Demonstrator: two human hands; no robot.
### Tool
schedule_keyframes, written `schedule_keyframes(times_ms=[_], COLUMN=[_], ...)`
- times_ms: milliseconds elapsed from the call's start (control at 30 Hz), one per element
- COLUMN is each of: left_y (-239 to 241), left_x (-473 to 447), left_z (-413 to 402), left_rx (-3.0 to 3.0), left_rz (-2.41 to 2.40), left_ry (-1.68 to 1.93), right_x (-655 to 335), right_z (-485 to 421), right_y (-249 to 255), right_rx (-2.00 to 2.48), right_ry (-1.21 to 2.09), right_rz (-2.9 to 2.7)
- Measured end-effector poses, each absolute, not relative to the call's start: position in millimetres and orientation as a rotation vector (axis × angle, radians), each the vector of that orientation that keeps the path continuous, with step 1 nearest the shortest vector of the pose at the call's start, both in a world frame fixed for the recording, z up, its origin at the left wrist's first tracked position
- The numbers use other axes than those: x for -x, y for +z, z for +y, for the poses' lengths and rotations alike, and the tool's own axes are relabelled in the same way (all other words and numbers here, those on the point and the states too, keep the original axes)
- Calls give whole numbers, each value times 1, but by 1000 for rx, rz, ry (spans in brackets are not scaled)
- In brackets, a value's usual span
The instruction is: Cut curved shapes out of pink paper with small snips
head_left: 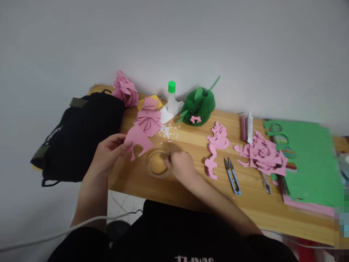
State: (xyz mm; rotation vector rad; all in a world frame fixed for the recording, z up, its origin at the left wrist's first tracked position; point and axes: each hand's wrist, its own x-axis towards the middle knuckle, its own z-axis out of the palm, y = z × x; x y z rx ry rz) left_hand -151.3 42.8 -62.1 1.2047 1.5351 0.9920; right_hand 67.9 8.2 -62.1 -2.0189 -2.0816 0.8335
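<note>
My left hand point(113, 148) is closed on a pink paper sheet point(138, 140) with curved cut-outs along its lower edge, raised over the table's left part. My right hand point(181, 164) is at the right side of a roll of tape point(148, 165) lying flat. Its fingers are curled and slightly blurred, the index finger pointing at a scatter of small white bits point(165, 130); what they grip, if anything, is hidden. Behind the sheet lie folded pink paper pieces point(148, 118). Cut pink shapes point(218, 136) and blue-handled thread snips point(233, 179) lie right of my right hand.
A green-capped glue stick point(171, 96) stands near the wall, beside a green honeycomb paper ball point(200, 107). Pink paper heaps point(125, 89) sit at back left and right. A black bag point(87, 134) covers the left end; green sheets point(313, 163) lie right. A white cable point(68, 229) crosses my left arm.
</note>
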Motion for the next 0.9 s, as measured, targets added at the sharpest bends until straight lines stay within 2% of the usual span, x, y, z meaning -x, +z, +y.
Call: schedule_keyframes(times_ms=[167,333,500,567,633,767,900], left_y=[-69,-77,-49,-31,-18,-20,-31], left_x=[99,42,24,19,12,-1,-6], left_z=[49,58,37,24,14,5,2], left_rx=[-1610,-1964,-2169,-2381,-2579,-2642,-2415], left_rz=[1484,1423,1378,1085,742,525,583], left_ry=[799,731,913,1044,947,646,614], right_x=[-144,-173,-177,-178,-177,-178,-186], right_z=[-13,-26,-29,-30,-31,-33,-36], right_y=[-43,-33,-32,-31,-28,-24,-25], right_rx=[2034,1710,1832,1866,1855,1697,1474], right_ry=[809,1045,806,701,660,855,1188], right_rz=[-1790,-1200,-1186,-1226,-1244,-1124,-862])
